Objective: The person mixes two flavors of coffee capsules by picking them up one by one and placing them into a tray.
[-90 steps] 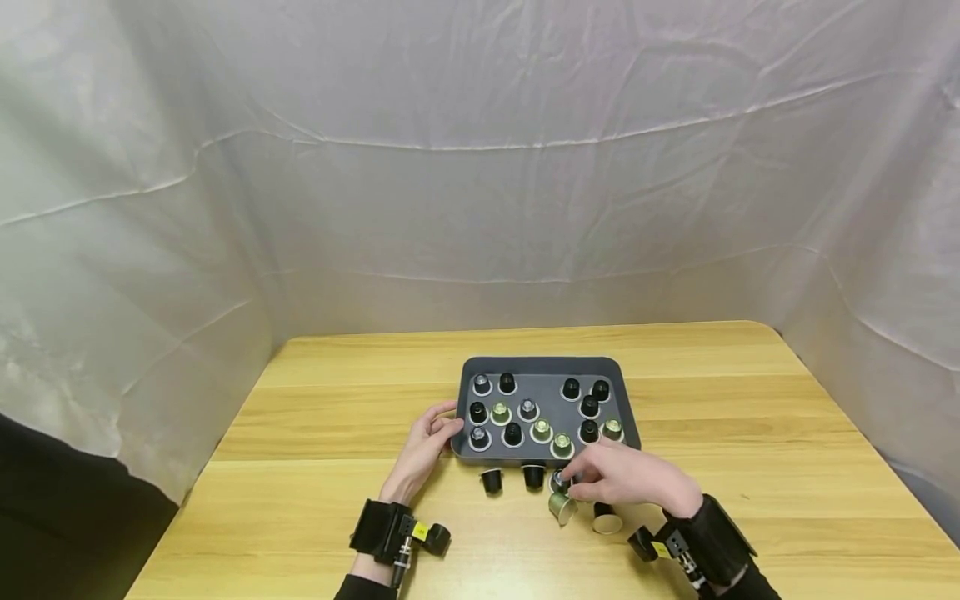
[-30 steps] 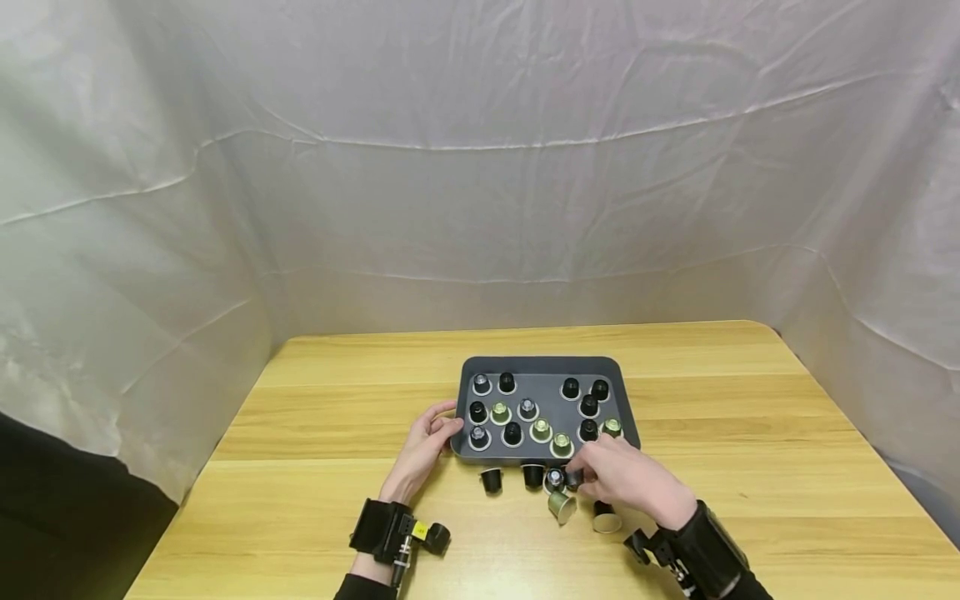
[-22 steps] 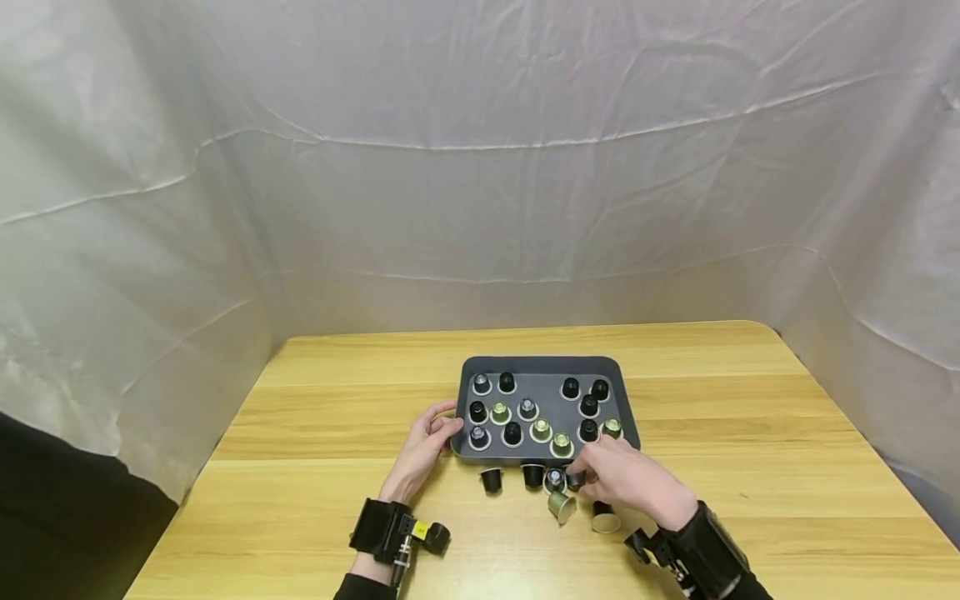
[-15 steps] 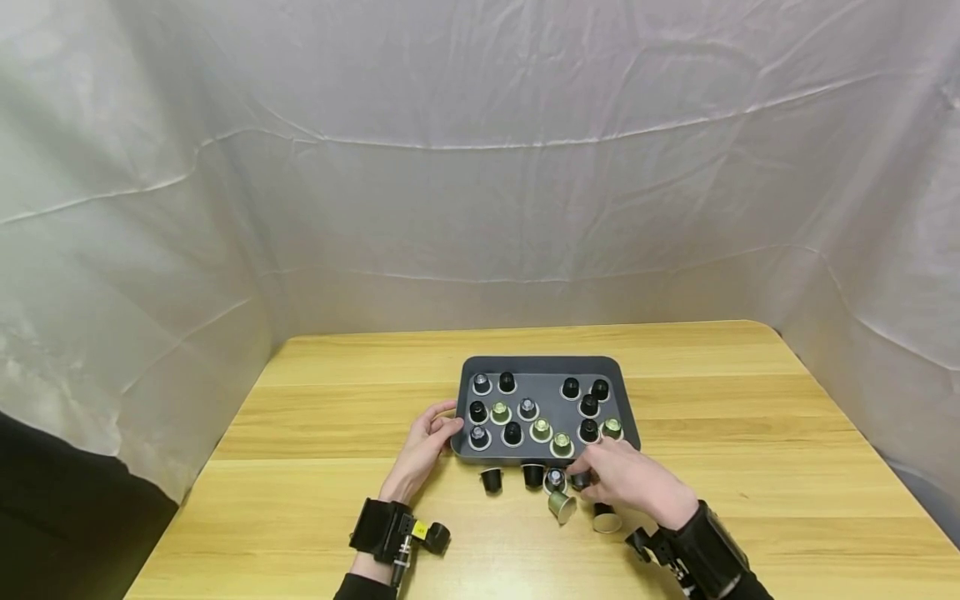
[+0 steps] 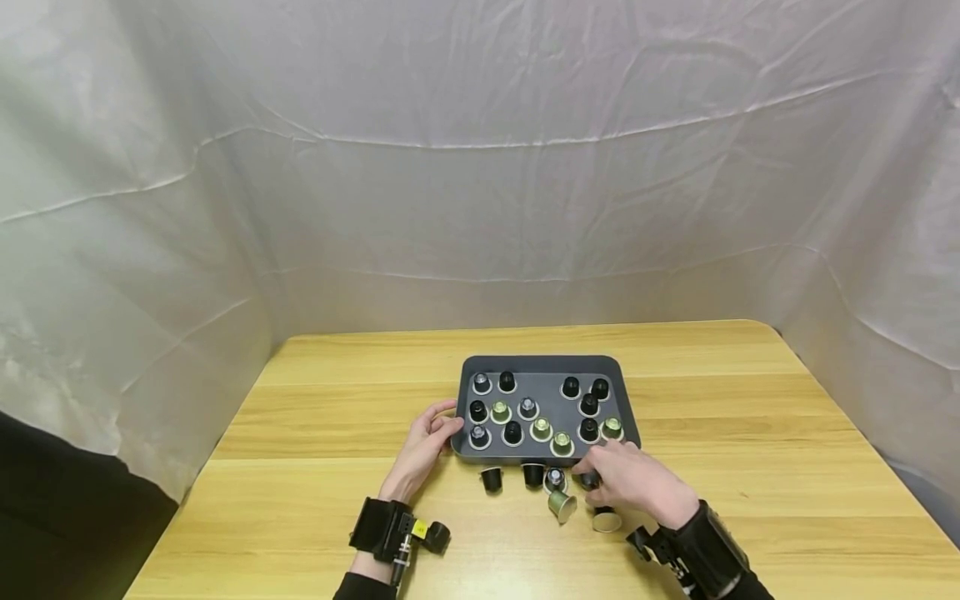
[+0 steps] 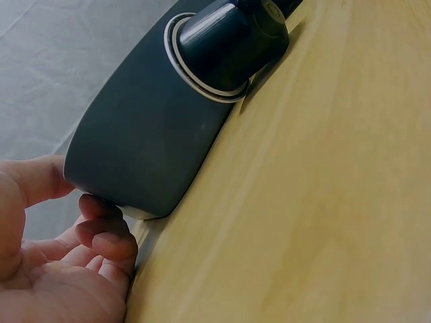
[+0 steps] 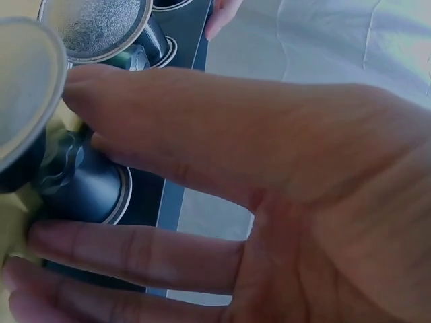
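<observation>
My left hand (image 5: 420, 454) grips the near-left corner of a dark grey tray (image 5: 536, 364), thumb at its rim and fingers curled beneath, as the left wrist view (image 6: 67, 256) shows. Along the tray's near side, my right hand (image 5: 630, 479) has thumb and fingers around a black coffee capsule (image 5: 589, 480). The right wrist view shows this capsule (image 7: 87, 185) between the fingers, its rim towards the tray. Just left stands a silver-grey capsule (image 5: 555, 479), with a tipped green capsule (image 5: 561, 505) in front. Under the right hand lies a black capsule with its pale lid (image 5: 607, 522) facing me.
Inside the tray stand several black, silver and green capsules, such as a green one (image 5: 500, 412), rims down. Two more black capsules, one at the left (image 5: 491, 481) and one beside it (image 5: 533, 476), lie against the tray's front. Pale fabric (image 5: 525, 167) hangs behind the wooden table (image 5: 360, 400).
The right hand has left the silver-grey capsule and moved right to the black one. That black capsule has shifted slightly right with the fingers. Left hand and tray stay put.
</observation>
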`<state>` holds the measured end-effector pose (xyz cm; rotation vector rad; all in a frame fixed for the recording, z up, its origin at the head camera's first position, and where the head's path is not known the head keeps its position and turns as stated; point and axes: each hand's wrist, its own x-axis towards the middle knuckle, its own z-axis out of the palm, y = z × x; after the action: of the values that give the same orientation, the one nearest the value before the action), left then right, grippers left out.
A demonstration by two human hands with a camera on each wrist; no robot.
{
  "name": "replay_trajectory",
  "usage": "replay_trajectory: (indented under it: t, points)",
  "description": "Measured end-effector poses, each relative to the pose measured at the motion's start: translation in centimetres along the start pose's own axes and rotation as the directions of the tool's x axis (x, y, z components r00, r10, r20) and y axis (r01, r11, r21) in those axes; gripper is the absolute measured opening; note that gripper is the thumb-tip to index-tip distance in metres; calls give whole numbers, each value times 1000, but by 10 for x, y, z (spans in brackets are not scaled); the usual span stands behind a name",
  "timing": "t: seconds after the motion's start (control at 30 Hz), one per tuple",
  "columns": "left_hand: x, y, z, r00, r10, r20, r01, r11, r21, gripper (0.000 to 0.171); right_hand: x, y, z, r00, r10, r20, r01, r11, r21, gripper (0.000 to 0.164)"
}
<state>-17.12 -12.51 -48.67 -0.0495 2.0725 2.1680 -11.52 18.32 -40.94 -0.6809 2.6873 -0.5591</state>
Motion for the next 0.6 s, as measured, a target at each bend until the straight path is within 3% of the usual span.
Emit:
replay_trajectory:
  t: [0.23,0.6]
  points:
    - [0,0,0,1000,0,4,0,1000,-2,46,-2,5,-2,1000,12,-19,-12,999,-39,33]
    - [-1,1,0,1000,7,-4,-7,1000,7,46,-6,16,-9,993,-115,-13,113,988,-103,31]
